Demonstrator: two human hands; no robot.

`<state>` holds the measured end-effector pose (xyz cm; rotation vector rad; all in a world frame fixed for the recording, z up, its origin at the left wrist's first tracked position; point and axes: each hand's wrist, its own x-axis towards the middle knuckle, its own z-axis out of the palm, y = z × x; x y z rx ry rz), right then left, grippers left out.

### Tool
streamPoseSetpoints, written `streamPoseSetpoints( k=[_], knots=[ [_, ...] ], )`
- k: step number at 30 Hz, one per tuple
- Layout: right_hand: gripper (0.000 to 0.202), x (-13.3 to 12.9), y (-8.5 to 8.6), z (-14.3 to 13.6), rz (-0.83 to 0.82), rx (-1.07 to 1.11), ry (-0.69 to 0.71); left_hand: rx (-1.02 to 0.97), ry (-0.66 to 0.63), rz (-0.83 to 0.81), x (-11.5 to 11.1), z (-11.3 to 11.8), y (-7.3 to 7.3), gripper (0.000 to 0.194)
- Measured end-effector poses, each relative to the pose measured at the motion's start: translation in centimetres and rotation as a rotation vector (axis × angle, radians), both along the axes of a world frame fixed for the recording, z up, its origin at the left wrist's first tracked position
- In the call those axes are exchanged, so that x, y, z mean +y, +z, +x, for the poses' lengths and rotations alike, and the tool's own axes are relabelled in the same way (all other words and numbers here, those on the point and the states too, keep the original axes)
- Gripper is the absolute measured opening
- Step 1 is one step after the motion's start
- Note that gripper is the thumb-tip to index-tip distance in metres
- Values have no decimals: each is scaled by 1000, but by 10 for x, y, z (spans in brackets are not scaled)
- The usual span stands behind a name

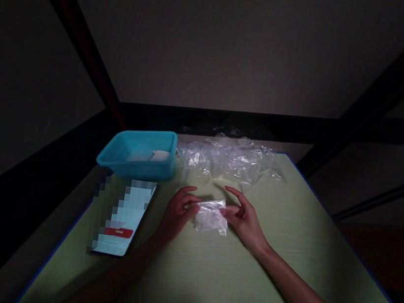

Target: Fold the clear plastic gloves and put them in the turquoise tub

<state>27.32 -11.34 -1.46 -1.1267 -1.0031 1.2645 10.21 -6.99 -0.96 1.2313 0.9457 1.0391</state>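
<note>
A small clear plastic bag [211, 217] is held between both hands over the middle of the table, its top edge stretched between them. At its upper left corner my left hand [179, 210] pinches it between thumb and finger. My right hand [243, 219] grips the upper right side the same way, with the index finger raised off it. Whether anything lies inside the bag cannot be made out. Behind the hands, a heap of crumpled clear plastic bags [230, 160] spreads along the table's back edge.
On the back left stands a blue plastic basket [140, 169] with pale, flat items inside. A lit phone or tablet [121, 225], partly pixelated, lies left of my left hand. The pale green table [287, 242] has a blue edge; a wall rises behind it.
</note>
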Motion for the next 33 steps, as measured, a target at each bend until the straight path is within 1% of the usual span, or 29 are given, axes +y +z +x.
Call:
streamPoseSetpoints(
  k=[6, 8, 12, 14, 17, 19, 22, 24, 26, 30, 33],
  knots=[
    [58, 2, 0, 0, -7, 2, -59, 5, -95, -38, -1, 1, -8, 54],
    [55, 2, 0, 0, -23, -2, -83, 16, -91, -29, 0, 2, -10, 55],
    [39, 1, -1, 0, -6, 5, -94, 30, -79, -22, 0, 3, -10, 59],
    [33, 0, -2, 0, 22, -2, -83, 53, -102, -31, 0, 3, -10, 54],
    [29, 0, -2, -1, 43, -24, -75, 103, -118, -27, -1, 4, -9, 33],
    [28, 0, -1, -2, 51, -30, -85, 129, -103, -12, -1, 4, -10, 21],
    [29, 0, 0, -3, 70, -30, -98, 154, -76, -3, 1, 3, -10, 15],
    [31, 1, 0, -3, 80, -22, -77, 165, -66, -11, 3, 2, -12, 15],
    [30, 2, 1, -4, 78, -11, -24, 170, -64, -23, 4, 1, -13, 17],
    [23, 1, 1, -4, 49, 5, 87, 165, -67, -36, 4, 1, -20, 22],
    [24, 0, 0, -3, 18, 32, 119, 166, -71, -43, 2, 2, -24, 27]
  ],
)
